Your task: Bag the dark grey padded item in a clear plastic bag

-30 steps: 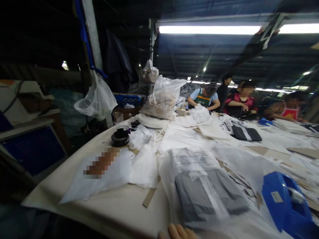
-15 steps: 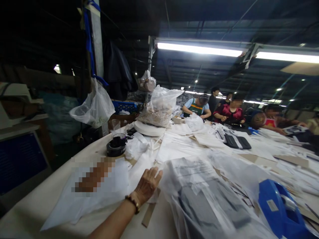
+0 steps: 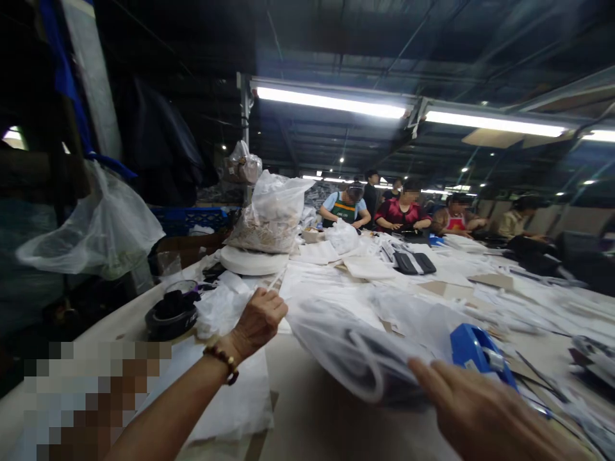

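Note:
A translucent plastic bag (image 3: 331,342) with a dark grey item and a white strap-like loop inside is tilted between my hands, partly off the table. My left hand (image 3: 262,320), wearing a bead bracelet (image 3: 223,360), has its fingers closed on the bag's left end. At the other end, my right hand (image 3: 485,406) is on the bag, its forefinger along the edge; the thumb is hidden and the hand slightly smeared. White sheets (image 3: 240,400) lie below my left forearm.
A blue tape dispenser (image 3: 473,349) stands beyond my right hand. Black tape rolls (image 3: 170,314) and crumpled white plastic (image 3: 223,304) lie left. Behind are a white disc-like roll (image 3: 252,261), a full clear bag (image 3: 269,224) and a black pouch (image 3: 414,262). Several people sit or stand across the table.
The bag lay flatter on the table; it is now raised and turned. My left hand has closed on its end, and my right hand has come into view. My view has swung right.

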Tool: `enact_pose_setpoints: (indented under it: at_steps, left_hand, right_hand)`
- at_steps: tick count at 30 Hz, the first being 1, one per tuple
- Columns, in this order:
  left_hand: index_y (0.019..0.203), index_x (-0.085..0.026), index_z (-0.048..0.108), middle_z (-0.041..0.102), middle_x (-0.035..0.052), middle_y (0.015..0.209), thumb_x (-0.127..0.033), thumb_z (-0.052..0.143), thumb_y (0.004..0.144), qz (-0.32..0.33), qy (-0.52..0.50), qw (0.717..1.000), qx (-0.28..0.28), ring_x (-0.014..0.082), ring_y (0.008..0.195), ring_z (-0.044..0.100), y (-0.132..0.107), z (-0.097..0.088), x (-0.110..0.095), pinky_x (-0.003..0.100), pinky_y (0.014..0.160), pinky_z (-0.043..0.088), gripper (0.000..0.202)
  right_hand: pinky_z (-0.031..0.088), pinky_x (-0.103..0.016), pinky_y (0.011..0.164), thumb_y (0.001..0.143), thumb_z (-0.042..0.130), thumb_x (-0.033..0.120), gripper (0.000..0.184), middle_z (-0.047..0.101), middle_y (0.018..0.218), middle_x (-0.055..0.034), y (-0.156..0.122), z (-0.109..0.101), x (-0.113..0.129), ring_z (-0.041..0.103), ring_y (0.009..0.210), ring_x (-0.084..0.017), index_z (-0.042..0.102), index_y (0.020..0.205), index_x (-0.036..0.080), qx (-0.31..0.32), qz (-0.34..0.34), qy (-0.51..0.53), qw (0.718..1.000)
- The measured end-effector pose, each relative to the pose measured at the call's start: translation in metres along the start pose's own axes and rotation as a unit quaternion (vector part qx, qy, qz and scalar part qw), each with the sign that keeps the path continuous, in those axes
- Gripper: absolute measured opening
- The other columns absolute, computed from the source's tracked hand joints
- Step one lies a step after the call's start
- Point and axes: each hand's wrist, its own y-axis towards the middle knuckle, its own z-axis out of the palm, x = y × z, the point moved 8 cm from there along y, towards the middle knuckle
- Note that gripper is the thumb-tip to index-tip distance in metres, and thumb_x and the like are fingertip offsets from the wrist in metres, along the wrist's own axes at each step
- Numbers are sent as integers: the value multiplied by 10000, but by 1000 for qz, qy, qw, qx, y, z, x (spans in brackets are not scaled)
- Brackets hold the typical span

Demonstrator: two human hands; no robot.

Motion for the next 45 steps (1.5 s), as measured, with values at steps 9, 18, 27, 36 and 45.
enact_pose_setpoints:
  at_steps: [9, 18, 27, 36, 45]
  left_hand:
    - [616, -169, 550, 608, 35, 661, -156, 467, 783, -107, -100, 989, 6, 170, 653, 532, 113, -43, 38, 287, 643, 365, 187]
    - [668, -176, 568, 633, 13, 664, -335, 364, 770, -234, -229, 945, -4, 154, 630, 586, 95, -26, 51, 245, 607, 427, 278]
    - [715, -183, 586, 649, 57, 783, -325, 383, 810, -216, -185, 959, -13, 222, 795, 586, 84, -21, 67, 352, 752, 428, 265]
    - [1042, -111, 540, 638, 111, 914, -222, 425, 862, -62, -89, 993, -46, 235, 852, 580, 111, -14, 19, 379, 771, 429, 241]
    - [621, -194, 458, 458, -31, 545, -363, 308, 896, -148, -243, 958, -25, 102, 501, 442, 109, 28, 40, 228, 526, 332, 356]
  right_hand:
    - [280, -239, 509, 753, 463, 55, 171, 606, 719, -44, 89, -67, -117, 562, 609, -133, 604, 715, 146, 167, 190, -180, 951]
    - [270, -393, 929, 734, 517, 106, 311, 621, 981, -116, 116, -27, -87, 549, 939, -240, 561, 1041, 101, 32, 96, -74, 992]
    - [321, -263, 660, 849, 455, 83, 139, 603, 843, -65, 139, 9, -94, 512, 730, -166, 573, 814, 147, -2, 5, -30, 1000]
    - [254, -273, 557, 827, 347, 33, 198, 545, 682, -65, 150, 23, -101, 473, 601, -167, 510, 777, 133, -65, 25, -13, 997]
    - [224, -234, 506, 875, 497, 381, 236, 469, 584, 37, 142, 46, -112, 409, 510, -109, 468, 742, 189, 51, 8, 127, 991]
